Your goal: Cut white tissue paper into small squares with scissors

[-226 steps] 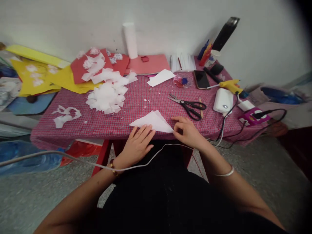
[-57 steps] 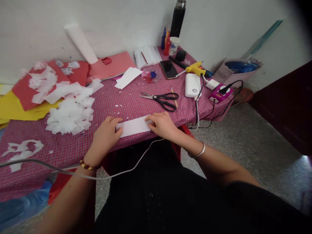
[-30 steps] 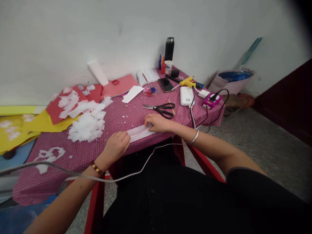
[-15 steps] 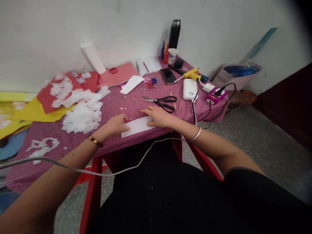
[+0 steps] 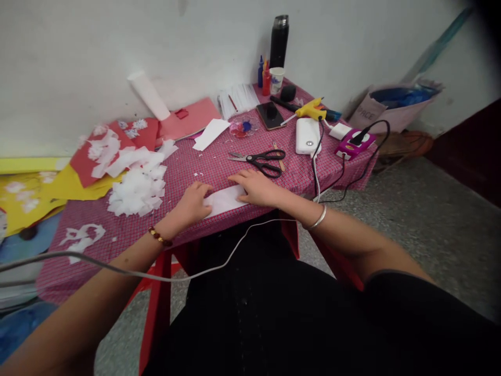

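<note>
A white paper strip (image 5: 225,200) lies flat along the front edge of the table. My left hand (image 5: 193,202) rests over its left end, fingers bent and thumb apart from them. At the other end, my right hand (image 5: 254,188) lies across the paper with fingers spread and the thumb on the strip. Just beyond my right hand are black-handled scissors (image 5: 260,159), blades slightly apart and pointing left. A thin wooden stick (image 5: 279,156) is by their handles. To the left of my left hand sits a heap of ruffled white paper pieces (image 5: 136,190).
At right stand a white power bank (image 5: 308,137), a yellow glue gun (image 5: 312,108) and a purple socket box (image 5: 354,143) with cables. A phone (image 5: 270,116), paint bottles (image 5: 266,81) and a black flask (image 5: 279,42) are behind. A white cable (image 5: 219,267) crosses in front of me.
My left hand has shifted slightly right along the strip, covering more of its left end. My right hand stays nearly in place. The camera view has tilted a little.
</note>
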